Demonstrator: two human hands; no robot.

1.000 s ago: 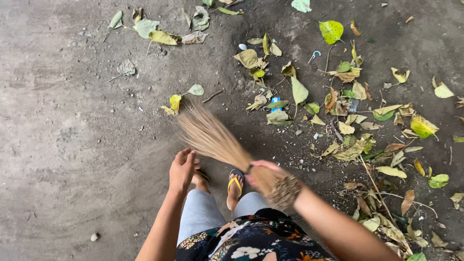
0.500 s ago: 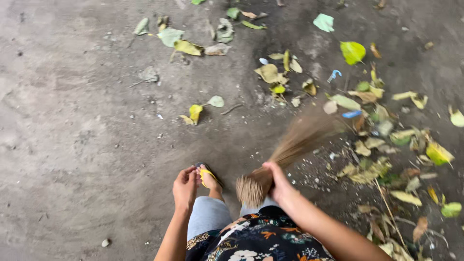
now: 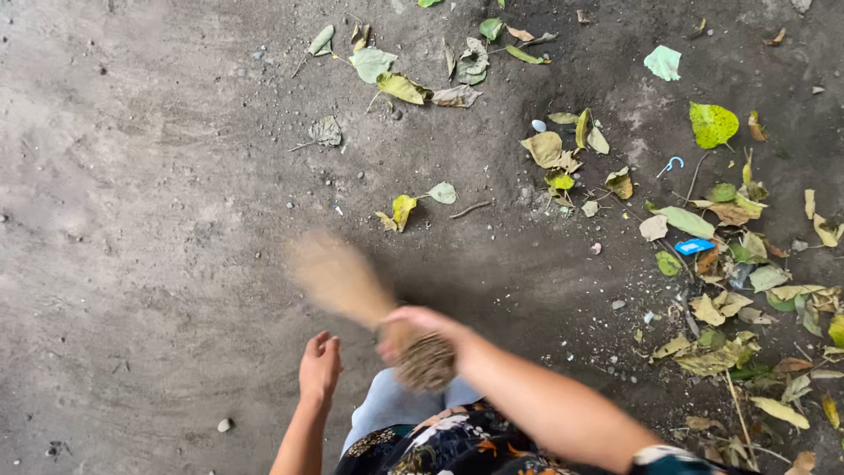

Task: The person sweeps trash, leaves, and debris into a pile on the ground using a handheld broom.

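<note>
A view straight down onto bare ground (image 3: 132, 220), packed grey dirt, gritty with small pebbles, darker and damp-looking toward the upper right. Fallen leaves (image 3: 730, 290) lie thickest along the right side, flat and curled, yellow, green and brown, with thin twigs and a few blue plastic scraps among them; a thinner scatter lies along the top. The right hand (image 3: 413, 325) is closed tight around a short broom (image 3: 369, 308), a bundle of pale, stiff straw-like fibres bound at the butt end. The fan of bristles points up and left, blurred, over bare dirt left of centre and well apart from the main leaf pile. The left hand (image 3: 319, 368) hangs empty, fingers loosely curled, just beside the broom's butt. Below are grey trousers and a dark floral shirt. To sweep well, I judge the bristles should stay low and brush the surface lightly, so the leaves move without raising loose grit.
</note>
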